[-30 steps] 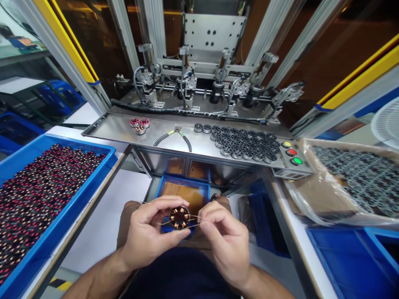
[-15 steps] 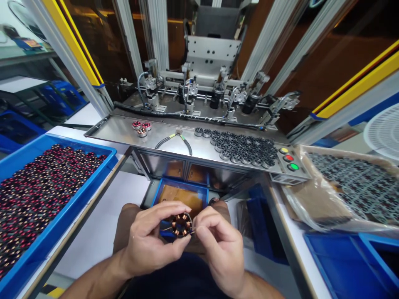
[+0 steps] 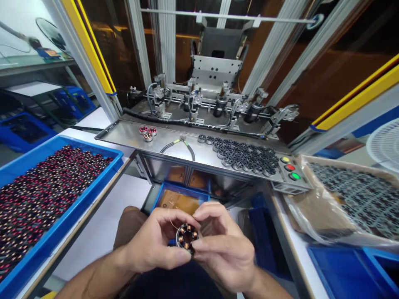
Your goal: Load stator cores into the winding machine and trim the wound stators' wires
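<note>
A ring-shaped motor stator (image 3: 187, 236) with copper coils is held between my two hands, above my lap. My left hand (image 3: 156, 241) grips it from the left, thumb below and fingers above. My right hand (image 3: 224, 245) pinches its right side with thumb and fingers. A thin loose wire (image 3: 172, 219) sticks up from the stator near my left fingers. On the metal ledge beyond lie pliers (image 3: 182, 143) with dark handles spread. Three wound stators (image 3: 148, 133), in red and copper, sit left of them, and many dark unwound cores (image 3: 246, 154) stand grouped to the right.
A blue bin (image 3: 116, 160) full of wound stators is at the left. At the right are a button box (image 3: 291, 174) and a plastic-lined carton (image 3: 314, 207) of grey cores. Behind the ledge stands a winding machine (image 3: 215, 70). A blue tray (image 3: 162, 193) sits below.
My right hand has come in from beside the stator to grip its right side. The stator has turned and shifted slightly right and down. My view has tilted up a little.
</note>
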Tool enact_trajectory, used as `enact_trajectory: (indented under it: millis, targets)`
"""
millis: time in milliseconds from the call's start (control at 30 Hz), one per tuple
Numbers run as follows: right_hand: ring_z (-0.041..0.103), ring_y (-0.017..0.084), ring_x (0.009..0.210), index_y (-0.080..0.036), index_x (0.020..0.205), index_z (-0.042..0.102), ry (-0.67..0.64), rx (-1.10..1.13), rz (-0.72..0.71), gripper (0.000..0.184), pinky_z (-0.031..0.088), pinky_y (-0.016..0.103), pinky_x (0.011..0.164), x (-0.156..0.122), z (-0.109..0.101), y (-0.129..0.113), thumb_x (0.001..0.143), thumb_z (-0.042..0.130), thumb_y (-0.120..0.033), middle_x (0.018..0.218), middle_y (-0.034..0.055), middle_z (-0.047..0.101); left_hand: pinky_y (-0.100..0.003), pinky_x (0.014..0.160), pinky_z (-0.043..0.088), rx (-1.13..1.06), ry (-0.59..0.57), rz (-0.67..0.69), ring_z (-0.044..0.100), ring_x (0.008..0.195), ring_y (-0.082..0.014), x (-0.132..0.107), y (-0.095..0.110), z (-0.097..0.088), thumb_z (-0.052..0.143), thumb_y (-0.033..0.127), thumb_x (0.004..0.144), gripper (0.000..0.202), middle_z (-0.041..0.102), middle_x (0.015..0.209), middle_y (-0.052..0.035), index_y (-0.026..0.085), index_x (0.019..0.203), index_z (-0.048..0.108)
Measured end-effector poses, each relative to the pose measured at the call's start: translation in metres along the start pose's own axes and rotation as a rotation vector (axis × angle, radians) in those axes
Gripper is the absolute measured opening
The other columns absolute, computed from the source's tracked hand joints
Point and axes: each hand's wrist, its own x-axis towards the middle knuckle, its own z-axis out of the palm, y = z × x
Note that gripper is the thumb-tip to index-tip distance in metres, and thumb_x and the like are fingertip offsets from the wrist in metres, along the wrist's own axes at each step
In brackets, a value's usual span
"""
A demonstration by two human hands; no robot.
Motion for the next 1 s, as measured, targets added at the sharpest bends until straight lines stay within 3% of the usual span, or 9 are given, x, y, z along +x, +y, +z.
enact_trajectory:
  millis: [200, 400, 500, 600, 767, 867, 933, 1000]
  targets:
    - [0.057, 0.021, 0.094, -0.020, 0.105, 0.066, 0.196, -0.212, -0.074, 0.030, 0.053, 0.041, 0.077, -0.005, 0.008, -0.012, 0.083, 0.058, -0.001, 0.102, 0.0088, 0.058, -0.021, 0.076, 0.053, -0.029, -0.011, -0.013, 0.069, 0.082, -0.0142, 0.002, 0.004, 0.001, 0.082, 0.023, 0.067, 0.040, 0.076, 0.094, -0.0033, 0.022, 0.106, 0.072]
    - [0.058, 0.017, 0.088, -0.019, 0.093, 0.066, 0.411, -0.158, 0.059, 0.019, 0.053, 0.032, 0.074, -0.014, 0.024, -0.016, 0.083, 0.060, -0.003, 0.094, 0.0059, 0.057, -0.021, 0.081, 0.054, 0.235, 0.144, 0.278, 0.070, 0.090, -0.0155, 0.003, 0.001, 0.009, 0.078, 0.011, 0.068, 0.046, 0.075, 0.101, -0.0032, 0.025, 0.111, 0.069]
    - [0.059, 0.016, 0.086, -0.020, 0.084, 0.066, 0.455, -0.011, 0.200, 0.010, 0.053, 0.030, 0.072, -0.016, 0.026, -0.013, 0.086, 0.062, -0.012, 0.092, 0.0048, 0.056, -0.021, 0.082, 0.055, 0.379, 0.204, 0.427, 0.069, 0.091, -0.0157, 0.003, -0.002, 0.011, 0.076, 0.007, 0.067, 0.051, 0.074, 0.103, -0.0026, 0.027, 0.113, 0.068]
    - [0.058, 0.017, 0.087, -0.021, 0.081, 0.066, 0.460, 0.073, 0.268, 0.007, 0.053, 0.031, 0.073, -0.016, 0.028, -0.011, 0.087, 0.062, -0.018, 0.091, 0.0049, 0.055, -0.021, 0.081, 0.056, 0.458, 0.244, 0.483, 0.069, 0.089, -0.0155, 0.003, -0.004, 0.011, 0.075, 0.008, 0.068, 0.052, 0.074, 0.105, -0.0028, 0.027, 0.115, 0.066]
    - [0.056, 0.017, 0.091, -0.021, 0.090, 0.069, 0.446, -0.071, 0.108, 0.012, 0.052, 0.031, 0.077, -0.016, 0.034, -0.015, 0.086, 0.062, -0.012, 0.096, 0.0059, 0.052, -0.022, 0.085, 0.054, 0.628, 0.304, 0.556, 0.069, 0.093, -0.0160, 0.001, -0.007, 0.011, 0.076, 0.005, 0.066, 0.057, 0.074, 0.106, -0.0026, 0.027, 0.118, 0.064]
    - [0.055, 0.017, 0.093, -0.021, 0.095, 0.069, 0.406, -0.099, 0.048, 0.016, 0.053, 0.031, 0.079, -0.018, 0.031, -0.014, 0.087, 0.060, -0.010, 0.100, 0.0068, 0.052, -0.021, 0.084, 0.054, 0.595, 0.304, 0.530, 0.069, 0.092, -0.0153, -0.001, -0.004, 0.013, 0.076, 0.005, 0.065, 0.057, 0.074, 0.105, -0.0009, 0.029, 0.116, 0.065]
    - [0.055, 0.019, 0.098, -0.021, 0.104, 0.068, 0.356, -0.094, 0.060, 0.017, 0.053, 0.034, 0.083, -0.018, 0.023, -0.011, 0.089, 0.062, -0.017, 0.105, 0.0086, 0.052, -0.022, 0.082, 0.055, 0.462, 0.254, 0.419, 0.070, 0.090, -0.0155, -0.002, -0.001, 0.013, 0.076, 0.007, 0.067, 0.053, 0.075, 0.103, -0.0004, 0.030, 0.114, 0.066]
    - [0.055, 0.022, 0.103, -0.024, 0.118, 0.065, 0.266, -0.068, 0.077, 0.032, 0.052, 0.039, 0.088, -0.015, 0.012, -0.005, 0.086, 0.068, -0.026, 0.114, 0.0105, 0.053, -0.023, 0.081, 0.055, 0.294, 0.185, 0.263, 0.071, 0.088, -0.0158, -0.002, 0.001, 0.013, 0.077, 0.012, 0.068, 0.047, 0.075, 0.100, -0.0007, 0.029, 0.112, 0.068]
